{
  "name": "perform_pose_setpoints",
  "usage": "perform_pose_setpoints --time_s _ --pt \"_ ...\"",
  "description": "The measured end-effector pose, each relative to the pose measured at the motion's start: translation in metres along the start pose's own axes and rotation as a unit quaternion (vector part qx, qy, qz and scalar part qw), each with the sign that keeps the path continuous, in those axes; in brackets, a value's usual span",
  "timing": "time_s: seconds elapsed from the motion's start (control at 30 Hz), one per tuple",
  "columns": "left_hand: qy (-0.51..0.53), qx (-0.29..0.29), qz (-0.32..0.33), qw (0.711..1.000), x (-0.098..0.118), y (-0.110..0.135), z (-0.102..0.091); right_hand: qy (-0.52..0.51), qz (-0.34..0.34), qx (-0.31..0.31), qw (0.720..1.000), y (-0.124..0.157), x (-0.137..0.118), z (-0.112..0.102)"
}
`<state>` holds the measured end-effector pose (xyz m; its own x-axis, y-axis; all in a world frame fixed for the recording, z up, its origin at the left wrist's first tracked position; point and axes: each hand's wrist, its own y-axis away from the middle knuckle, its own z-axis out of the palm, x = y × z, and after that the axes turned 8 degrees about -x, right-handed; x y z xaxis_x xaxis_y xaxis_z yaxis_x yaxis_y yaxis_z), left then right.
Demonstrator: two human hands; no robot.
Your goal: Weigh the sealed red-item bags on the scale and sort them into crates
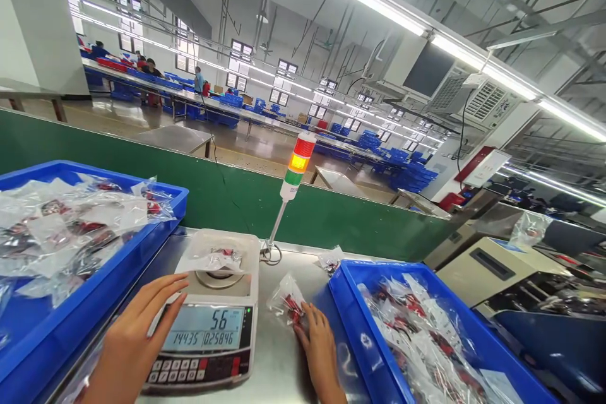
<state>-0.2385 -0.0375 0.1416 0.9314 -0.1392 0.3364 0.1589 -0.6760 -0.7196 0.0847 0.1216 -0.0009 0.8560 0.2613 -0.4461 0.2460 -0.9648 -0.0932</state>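
A counting scale [208, 328] sits on the steel bench in front of me, its display reading 56. A clear tray on its pan [218, 252] holds a small plastic bag of red and black parts. My left hand [130, 344] hovers at the scale's left front corner, fingers stretched out and empty. My right hand [319, 344] rests on the bench right of the scale, fingertips pinching a small clear bag [288, 300] with red parts inside.
Blue bins full of bagged parts stand at left [95, 303] and right [374, 353]. A signal tower lamp [296, 167] rises behind the scale. A green partition [331, 214] backs the bench. Beige machine [483, 265] at right. People work at distant benches.
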Motion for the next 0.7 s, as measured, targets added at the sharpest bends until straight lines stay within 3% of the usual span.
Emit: perform_pose_setpoints --time_s 0.1,0.27,0.37,0.47,0.6,0.7 --pt "-0.003 -0.01 -0.002 1.0 -0.001 -0.003 -0.003 -0.121 -0.018 0.036 0.992 0.001 0.005 -0.006" --pt "0.012 -0.013 -0.043 0.999 0.002 -0.006 -0.007 -0.268 0.013 0.047 0.962 0.004 0.005 -0.027" --pt "0.014 -0.019 -0.04 0.999 -0.002 -0.011 -0.001 -0.327 0.035 0.045 0.943 0.009 0.003 -0.037" --pt "-0.001 -0.072 -0.01 0.997 -0.012 -0.025 0.014 -0.37 0.058 0.056 0.925 0.012 -0.005 -0.048" --pt "0.014 -0.192 -0.027 0.981 -0.019 -0.058 0.037 -0.468 0.048 0.032 0.882 0.007 -0.035 -0.068" --pt "0.026 -0.21 -0.092 0.973 -0.016 -0.083 0.039 -0.491 0.003 -0.002 0.871 -0.007 -0.077 -0.086"
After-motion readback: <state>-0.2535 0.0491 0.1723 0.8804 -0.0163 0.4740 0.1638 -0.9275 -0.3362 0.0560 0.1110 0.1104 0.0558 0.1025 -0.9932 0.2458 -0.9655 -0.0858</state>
